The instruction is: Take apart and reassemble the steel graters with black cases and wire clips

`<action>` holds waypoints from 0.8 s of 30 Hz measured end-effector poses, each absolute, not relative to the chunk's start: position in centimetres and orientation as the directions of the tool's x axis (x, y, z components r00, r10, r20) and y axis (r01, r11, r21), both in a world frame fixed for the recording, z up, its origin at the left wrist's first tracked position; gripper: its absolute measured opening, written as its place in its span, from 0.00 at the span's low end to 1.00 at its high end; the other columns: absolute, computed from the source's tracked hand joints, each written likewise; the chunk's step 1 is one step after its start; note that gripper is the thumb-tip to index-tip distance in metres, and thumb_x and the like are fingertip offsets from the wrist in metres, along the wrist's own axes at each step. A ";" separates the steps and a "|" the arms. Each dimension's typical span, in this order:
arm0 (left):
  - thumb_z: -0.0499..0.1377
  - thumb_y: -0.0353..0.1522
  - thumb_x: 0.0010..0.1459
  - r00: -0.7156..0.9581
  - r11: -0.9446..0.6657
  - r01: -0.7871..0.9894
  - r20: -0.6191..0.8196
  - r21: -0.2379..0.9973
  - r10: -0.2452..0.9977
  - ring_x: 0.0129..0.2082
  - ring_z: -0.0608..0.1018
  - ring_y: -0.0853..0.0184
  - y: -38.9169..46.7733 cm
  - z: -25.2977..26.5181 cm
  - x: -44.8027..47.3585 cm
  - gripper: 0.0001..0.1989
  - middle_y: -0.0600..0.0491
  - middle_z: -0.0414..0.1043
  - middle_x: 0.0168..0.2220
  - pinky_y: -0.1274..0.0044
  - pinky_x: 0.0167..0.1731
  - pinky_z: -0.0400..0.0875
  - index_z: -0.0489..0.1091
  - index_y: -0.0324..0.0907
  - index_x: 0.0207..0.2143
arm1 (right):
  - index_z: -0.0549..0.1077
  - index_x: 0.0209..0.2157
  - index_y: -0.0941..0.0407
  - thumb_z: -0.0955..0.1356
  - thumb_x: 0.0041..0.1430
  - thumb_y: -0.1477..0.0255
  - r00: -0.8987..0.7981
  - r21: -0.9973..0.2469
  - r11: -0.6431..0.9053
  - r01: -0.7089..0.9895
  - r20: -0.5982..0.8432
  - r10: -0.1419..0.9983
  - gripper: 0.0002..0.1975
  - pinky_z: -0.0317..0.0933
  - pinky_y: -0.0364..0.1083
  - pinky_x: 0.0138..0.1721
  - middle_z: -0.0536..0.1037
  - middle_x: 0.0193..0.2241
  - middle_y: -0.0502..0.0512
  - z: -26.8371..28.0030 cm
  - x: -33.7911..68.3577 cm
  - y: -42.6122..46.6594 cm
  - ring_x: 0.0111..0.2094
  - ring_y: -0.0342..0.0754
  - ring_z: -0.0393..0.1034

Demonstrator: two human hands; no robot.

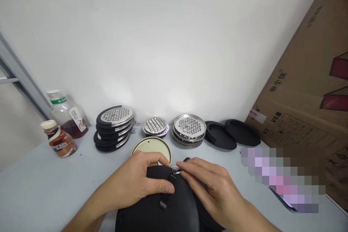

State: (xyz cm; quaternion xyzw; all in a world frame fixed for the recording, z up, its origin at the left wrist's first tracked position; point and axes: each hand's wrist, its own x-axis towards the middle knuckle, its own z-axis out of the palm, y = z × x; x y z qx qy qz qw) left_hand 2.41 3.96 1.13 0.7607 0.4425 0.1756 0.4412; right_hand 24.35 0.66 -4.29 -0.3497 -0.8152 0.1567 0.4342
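My left hand grips the top edge of a rounded black case, thumb on the near face and fingers behind it. A short black strap lies on that face. At the case's top edge is a small metal clasp, and my right hand pinches it between thumb and fingertips. Just behind the hands, a round gold-coloured lid lies on the table. More black material shows under my right hand, but its shape is mostly hidden.
Behind stand a stack of black-rimmed graters, a small grater disc, stacked metal grater discs and black round covers. Bottles stand left. A cardboard box leans at right, near a blurred-out object.
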 end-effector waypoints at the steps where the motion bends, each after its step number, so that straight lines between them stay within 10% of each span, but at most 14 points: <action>1: 0.67 0.41 0.50 0.553 -0.211 0.508 -0.129 0.835 0.823 0.34 0.75 0.66 4.0 1.1 2.4 0.12 0.60 0.75 0.31 0.79 0.34 0.66 0.75 0.44 0.34 | 0.70 0.56 0.50 0.64 0.64 0.79 -0.367 -0.531 0.726 0.437 0.631 0.683 0.20 0.67 0.44 0.33 0.78 0.36 0.55 -4.4 24.2 0.5 0.34 0.47 0.73; 24: 0.67 0.40 0.52 0.552 -0.171 0.499 -0.159 0.850 0.819 0.32 0.73 0.68 3.2 0.6 1.9 0.12 0.61 0.72 0.29 0.80 0.31 0.64 0.71 0.44 0.33 | 0.69 0.55 0.55 0.67 0.60 0.82 -0.234 -0.321 0.754 0.573 0.818 0.526 0.22 0.75 0.45 0.38 0.81 0.42 0.58 -5.2 22.9 -1.1 0.40 0.50 0.79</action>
